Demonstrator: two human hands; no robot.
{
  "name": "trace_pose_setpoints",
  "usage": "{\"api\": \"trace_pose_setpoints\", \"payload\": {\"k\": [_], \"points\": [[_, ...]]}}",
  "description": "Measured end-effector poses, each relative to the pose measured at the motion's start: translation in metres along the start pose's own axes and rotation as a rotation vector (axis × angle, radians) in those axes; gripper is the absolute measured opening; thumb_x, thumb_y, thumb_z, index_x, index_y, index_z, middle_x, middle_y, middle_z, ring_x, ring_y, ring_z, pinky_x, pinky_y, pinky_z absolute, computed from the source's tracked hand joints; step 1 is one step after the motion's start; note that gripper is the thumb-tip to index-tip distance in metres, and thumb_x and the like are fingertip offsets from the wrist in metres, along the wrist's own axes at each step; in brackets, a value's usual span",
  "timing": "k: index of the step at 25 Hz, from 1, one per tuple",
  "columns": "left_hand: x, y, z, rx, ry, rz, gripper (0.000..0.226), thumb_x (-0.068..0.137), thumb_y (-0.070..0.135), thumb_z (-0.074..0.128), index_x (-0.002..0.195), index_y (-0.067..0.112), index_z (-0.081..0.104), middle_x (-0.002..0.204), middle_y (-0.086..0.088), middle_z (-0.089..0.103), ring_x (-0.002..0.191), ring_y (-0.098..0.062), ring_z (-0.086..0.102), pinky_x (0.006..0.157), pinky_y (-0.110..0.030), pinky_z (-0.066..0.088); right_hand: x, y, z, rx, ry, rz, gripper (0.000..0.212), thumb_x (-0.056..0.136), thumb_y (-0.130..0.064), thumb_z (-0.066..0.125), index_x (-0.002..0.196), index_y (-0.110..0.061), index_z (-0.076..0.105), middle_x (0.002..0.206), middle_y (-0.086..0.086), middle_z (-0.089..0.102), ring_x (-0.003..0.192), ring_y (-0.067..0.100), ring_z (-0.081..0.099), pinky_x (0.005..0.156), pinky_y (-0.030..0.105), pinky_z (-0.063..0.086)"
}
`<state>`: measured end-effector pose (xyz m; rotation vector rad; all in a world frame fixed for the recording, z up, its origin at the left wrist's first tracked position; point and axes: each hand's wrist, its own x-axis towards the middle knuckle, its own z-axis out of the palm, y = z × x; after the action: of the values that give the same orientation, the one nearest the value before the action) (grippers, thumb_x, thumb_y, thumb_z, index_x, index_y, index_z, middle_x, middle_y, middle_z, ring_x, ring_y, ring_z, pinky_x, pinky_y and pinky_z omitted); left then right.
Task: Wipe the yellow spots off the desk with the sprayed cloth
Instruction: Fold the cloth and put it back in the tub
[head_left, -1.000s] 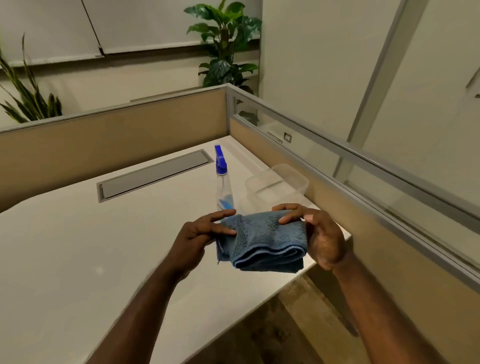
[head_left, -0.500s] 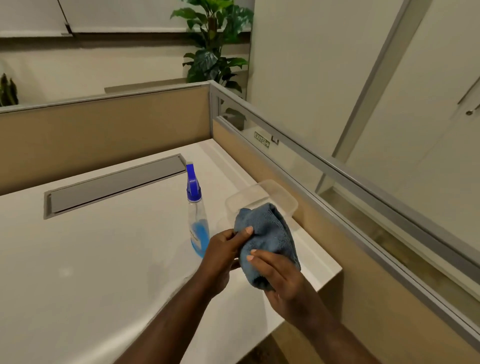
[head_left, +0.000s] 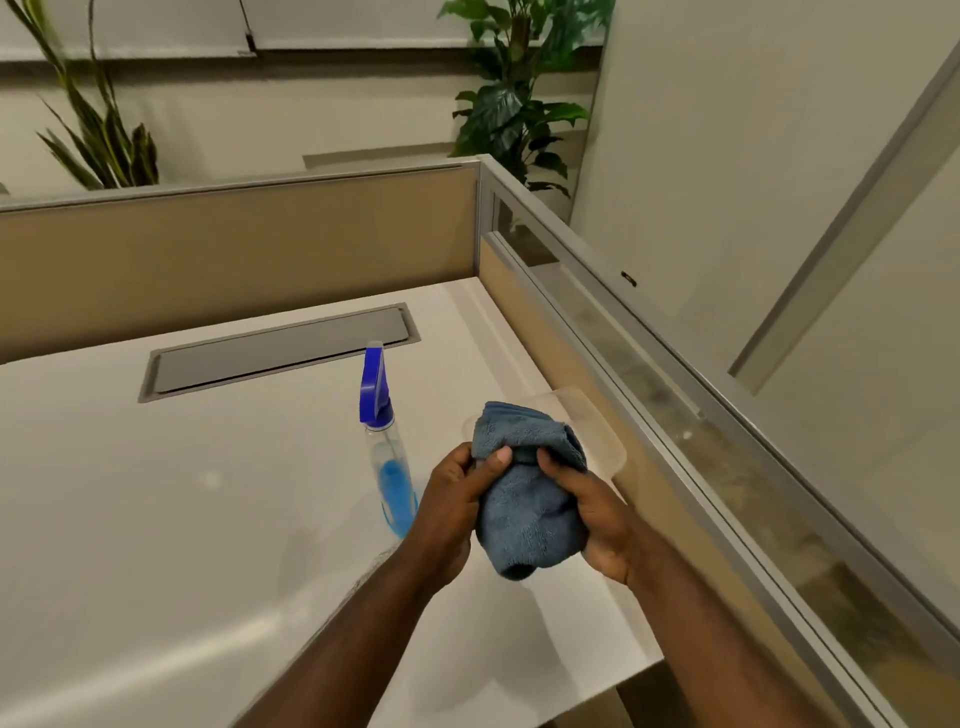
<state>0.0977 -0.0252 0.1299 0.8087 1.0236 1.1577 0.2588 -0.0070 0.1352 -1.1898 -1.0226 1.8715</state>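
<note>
A blue cloth (head_left: 527, 512) is bunched up between both my hands, above the right part of the white desk (head_left: 156, 519). My left hand (head_left: 454, 506) grips its left side with the thumb pressed on top. My right hand (head_left: 597, 519) holds its right side. Just left of my hands a clear spray bottle (head_left: 387, 452) with a blue nozzle and blue liquid stands upright on the desk. One faint pale spot (head_left: 211, 478) shows on the desk at the left; its colour is hard to tell.
A clear plastic container (head_left: 592, 421) sits behind the cloth against the right partition (head_left: 675, 405). A grey cable hatch (head_left: 280, 351) is set into the desk at the back. A beige partition (head_left: 234, 254) bounds the far side, with plants beyond it.
The cloth went from spread between my hands to bunched into a ball, gripped by both thumbs. My view has swung, bringing the bottle closer to my left hand.
</note>
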Motion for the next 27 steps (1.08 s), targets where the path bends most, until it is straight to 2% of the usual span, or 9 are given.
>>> {"api": "trace_pose_setpoints", "payload": {"k": [5, 7, 9, 10, 13, 15, 18, 23, 27], "points": [[0.025, -0.005, 0.009, 0.135, 0.173, 0.031, 0.039, 0.087, 0.042, 0.063, 0.119, 0.019, 0.059, 0.119, -0.007, 0.068, 0.107, -0.021, 0.066, 0.093, -0.044, 0.054, 0.044, -0.016, -0.022, 0.016, 0.057, -0.057, 0.036, 0.085, -0.029, 0.070, 0.117, -0.014, 0.065, 0.114, 0.011, 0.072, 0.106, 0.030, 0.068, 0.096, 0.053, 0.051], [0.021, -0.016, 0.007, 0.295, 0.273, 0.047, 0.041, 0.088, 0.044, 0.062, 0.124, 0.027, 0.052, 0.126, 0.000, 0.061, 0.107, -0.013, 0.062, 0.090, -0.036, 0.055, 0.059, -0.024, -0.031, -0.039, 0.103, -0.105, 0.035, 0.083, -0.028, 0.072, 0.114, -0.015, 0.065, 0.111, 0.009, 0.073, 0.103, 0.028, 0.069, 0.095, 0.052, 0.053], [0.011, -0.034, -0.002, 0.514, 0.351, 0.054, 0.055, 0.086, 0.043, 0.065, 0.134, 0.026, 0.044, 0.129, 0.009, 0.054, 0.108, -0.009, 0.057, 0.084, -0.023, 0.050, 0.072, -0.032, -0.041, -0.105, 0.165, -0.148, 0.031, 0.081, -0.029, 0.074, 0.109, -0.018, 0.066, 0.108, 0.007, 0.073, 0.101, 0.026, 0.069, 0.093, 0.049, 0.054], [0.004, -0.047, -0.007, 0.606, 0.354, 0.056, 0.063, 0.084, 0.043, 0.067, 0.138, 0.026, 0.040, 0.133, 0.012, 0.049, 0.112, -0.009, 0.053, 0.085, -0.021, 0.046, 0.079, -0.035, -0.046, -0.115, 0.179, -0.155, 0.028, 0.081, -0.029, 0.074, 0.106, -0.020, 0.066, 0.107, 0.006, 0.073, 0.100, 0.025, 0.069, 0.091, 0.047, 0.055], [-0.007, -0.085, -0.025, 0.833, 0.308, 0.045, 0.081, 0.082, 0.048, 0.068, 0.147, 0.027, 0.025, 0.143, 0.016, 0.032, 0.129, -0.004, 0.033, 0.103, -0.022, 0.030, 0.098, -0.033, -0.058, -0.154, 0.157, -0.114, 0.028, 0.082, -0.029, 0.074, 0.107, -0.020, 0.065, 0.109, 0.007, 0.072, 0.102, 0.026, 0.068, 0.090, 0.046, 0.055], [-0.004, -0.103, -0.033, 0.970, 0.292, 0.016, 0.089, 0.082, 0.051, 0.067, 0.150, 0.024, 0.016, 0.154, 0.011, 0.024, 0.139, -0.006, 0.024, 0.110, -0.021, 0.021, 0.109, -0.024, -0.061, -0.237, 0.104, -0.040, 0.036, 0.082, -0.031, 0.074, 0.114, -0.017, 0.064, 0.113, 0.009, 0.071, 0.103, 0.026, 0.067, 0.091, 0.046, 0.054], [0.001, -0.117, -0.041, 1.084, 0.286, -0.040, 0.098, 0.081, 0.053, 0.067, 0.152, 0.022, 0.007, 0.162, 0.004, 0.009, 0.147, -0.013, 0.012, 0.118, -0.029, 0.016, 0.119, -0.011, -0.062, -0.276, 0.068, 0.075, 0.037, 0.085, -0.031, 0.071, 0.117, -0.014, 0.063, 0.114, 0.011, 0.070, 0.104, 0.027, 0.066, 0.088, 0.042, 0.055], [-0.002, -0.131, -0.050, 1.248, 0.219, -0.017, 0.099, 0.082, 0.054, 0.064, 0.152, 0.023, 0.002, 0.162, 0.005, 0.002, 0.147, -0.012, -0.002, 0.114, -0.024, 0.001, 0.130, -0.008, -0.059, -0.425, 0.040, 0.175, 0.040, 0.087, -0.034, 0.068, 0.117, -0.008, 0.063, 0.111, 0.011, 0.069, 0.095, 0.023, 0.066, 0.073, 0.033, 0.054], [-0.003, -0.135, -0.052, 1.269, 0.208, -0.004, 0.100, 0.082, 0.057, 0.061, 0.152, 0.022, 0.000, 0.161, 0.007, -0.003, 0.141, -0.003, -0.010, 0.115, -0.024, -0.001, 0.140, 0.002, -0.051, -0.766, 0.117, 0.218, 0.059, 0.082, -0.046, 0.070, 0.123, -0.005, 0.057, 0.122, 0.014, 0.064, 0.107, 0.030, 0.062, 0.091, 0.039, 0.052]]}}
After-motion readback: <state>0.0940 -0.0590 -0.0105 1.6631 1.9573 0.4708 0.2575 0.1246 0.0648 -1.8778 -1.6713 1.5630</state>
